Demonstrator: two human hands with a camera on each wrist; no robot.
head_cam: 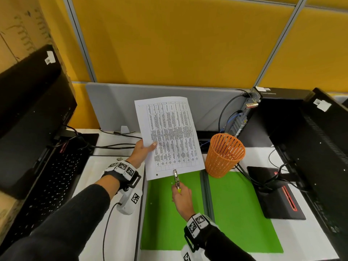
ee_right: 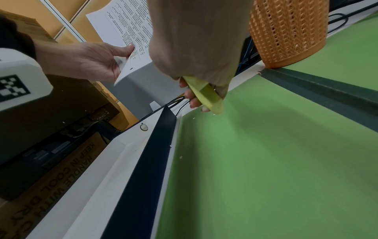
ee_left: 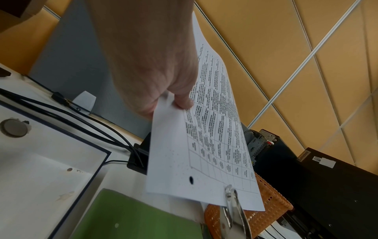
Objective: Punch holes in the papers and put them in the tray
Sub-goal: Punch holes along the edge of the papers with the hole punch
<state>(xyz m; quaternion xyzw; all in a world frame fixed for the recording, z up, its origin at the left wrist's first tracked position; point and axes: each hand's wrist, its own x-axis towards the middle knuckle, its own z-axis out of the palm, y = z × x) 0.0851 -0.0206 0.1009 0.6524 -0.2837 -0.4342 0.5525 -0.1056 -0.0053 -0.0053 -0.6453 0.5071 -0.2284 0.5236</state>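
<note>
My left hand (head_cam: pixel 148 146) pinches a thin sheaf of printed papers (head_cam: pixel 169 136) by its left edge and holds it up over the desk. Its thumb lies on the printed table (ee_left: pixel 204 137). One punched hole (head_cam: pixel 156 174) shows near the lower left corner, also seen from the left wrist (ee_left: pixel 191 180). My right hand (head_cam: pixel 178 191) grips the yellow-green handles (ee_right: pixel 206 95) of a metal plier-type hole punch (head_cam: pixel 176 178). The punch head (ee_left: pixel 230 192) sits over the papers' lower edge, right of the hole. The white tray (ee_left: pixel 51 161) with a dark rim (ee_right: pixel 147 161) lies on the desk at the left.
A green mat (head_cam: pixel 235 204) covers the desk under my hands, with small paper dots on it. An orange mesh basket (head_cam: pixel 225 155) stands behind it. Black monitors (head_cam: pixel 301 147) flank both sides, a keyboard (head_cam: pixel 56 176) lies left, and cables run along the back.
</note>
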